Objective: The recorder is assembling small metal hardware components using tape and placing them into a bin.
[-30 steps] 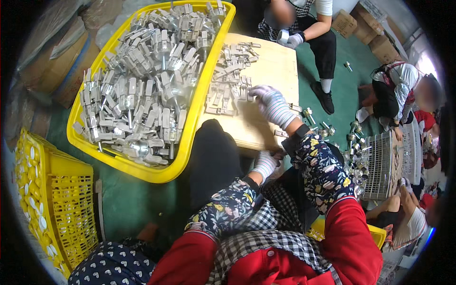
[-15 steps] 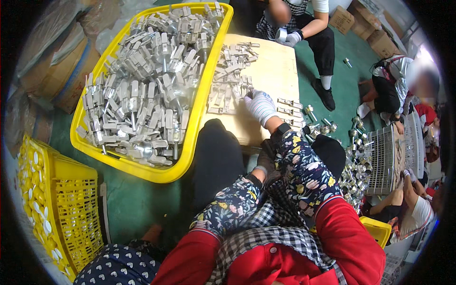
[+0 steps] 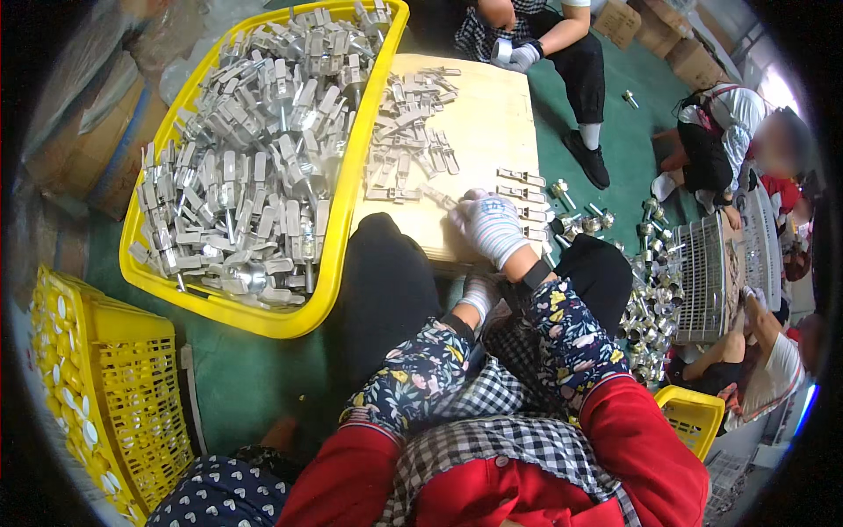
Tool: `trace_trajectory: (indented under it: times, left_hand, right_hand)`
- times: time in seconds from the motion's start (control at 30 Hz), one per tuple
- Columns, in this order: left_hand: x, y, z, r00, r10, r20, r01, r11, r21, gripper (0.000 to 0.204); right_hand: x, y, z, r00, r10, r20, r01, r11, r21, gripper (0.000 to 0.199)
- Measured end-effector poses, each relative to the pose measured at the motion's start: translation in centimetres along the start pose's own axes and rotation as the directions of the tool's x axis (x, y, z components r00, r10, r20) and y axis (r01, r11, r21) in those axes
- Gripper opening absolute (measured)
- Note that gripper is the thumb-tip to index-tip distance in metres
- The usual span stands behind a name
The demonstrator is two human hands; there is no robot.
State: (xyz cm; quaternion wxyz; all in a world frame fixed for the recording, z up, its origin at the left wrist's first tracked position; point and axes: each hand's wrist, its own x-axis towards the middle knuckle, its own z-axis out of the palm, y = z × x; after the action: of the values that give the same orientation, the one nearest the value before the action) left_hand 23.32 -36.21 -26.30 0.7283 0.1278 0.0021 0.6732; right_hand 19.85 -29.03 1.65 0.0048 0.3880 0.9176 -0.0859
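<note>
My right hand (image 3: 493, 230), in a striped knit glove, is over the near part of the pale wooden board (image 3: 487, 114). Its fingers are closed on the end of a grey plastic clip (image 3: 436, 195), slightly blurred. More loose grey clips (image 3: 404, 140) lie heaped along the board's left side. By the right edge, several clips (image 3: 522, 191) lie in a neat column, close to my right hand. My left hand (image 3: 479, 294), gloved too, is low in front of the board's near edge between my knees; its fingers are mostly hidden.
A big yellow tub (image 3: 329, 299) full of clips with metal parts stands at the left. Shiny metal pieces with stems (image 3: 654, 303) are piled on the floor at right. A yellow crate (image 3: 140, 386) of yellow-and-white parts stands lower left. A co-worker (image 3: 571, 53) sits beyond the board.
My right hand has drawn back toward me from the clip heap, with a clip at its fingertips. My left hand has come a little more into view. The whole view has shifted slightly.
</note>
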Motion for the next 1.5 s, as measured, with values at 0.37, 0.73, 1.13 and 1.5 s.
trace_trajectory:
  times: [0.37,0.73,1.13,1.5]
  left_hand:
    - [-2.5,3.7,-2.8,0.853,0.517,-0.069,0.050,0.050,0.997,0.036]
    - [-0.3,8.3,18.0,0.673,0.166,-0.721,0.570,0.505,0.648,0.026]
    - [-0.2,8.4,19.1,0.646,0.161,-0.746,0.585,0.524,0.620,0.023]
    - [-0.1,8.5,19.3,0.663,0.153,-0.733,0.579,0.516,0.631,0.024]
  right_hand:
    - [3.5,-4.1,-1.0,0.963,-0.011,0.270,-0.015,0.996,0.092,0.030]
    - [6.7,13.8,-0.5,0.924,0.379,0.058,-0.238,0.449,0.861,0.023]
    - [8.6,16.0,1.5,0.909,0.339,0.241,-0.369,0.389,0.844,0.020]
    - [8.7,16.2,1.7,0.921,0.343,0.186,-0.318,0.386,0.866,0.026]
